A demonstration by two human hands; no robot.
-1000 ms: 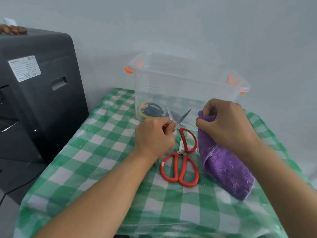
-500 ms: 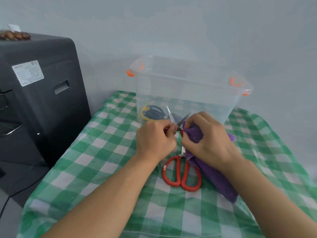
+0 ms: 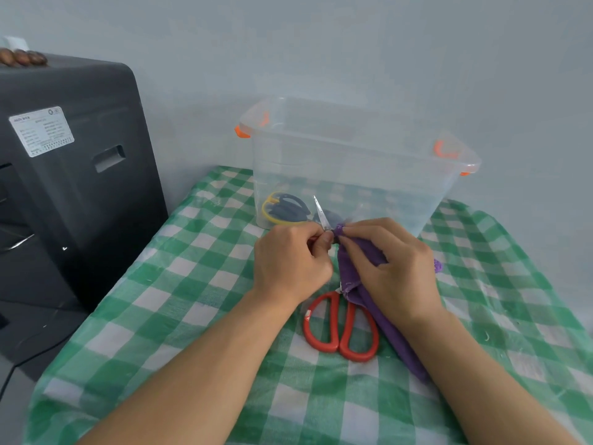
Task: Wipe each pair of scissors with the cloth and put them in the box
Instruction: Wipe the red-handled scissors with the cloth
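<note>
My left hand (image 3: 290, 264) pinches small scissors (image 3: 321, 215), my right hand (image 3: 390, 268) presses the purple cloth (image 3: 356, 271) against them, red scissors (image 3: 341, 326) below my fingers.

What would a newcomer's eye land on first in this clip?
Probably the two hands meeting mid-table: the left hand pinches small scissors, blade tip up, while the right hand presses the purple cloth against them. Next, the red-handled scissors lying below, and the clear box behind.

The single head camera is looking forward and down from above the person's forearms, sitting close over the checked table (image 3: 192, 303). It is facing the grey wall, taking in the clear box (image 3: 353, 175) ahead and a dark machine (image 3: 64, 175) at left
</note>
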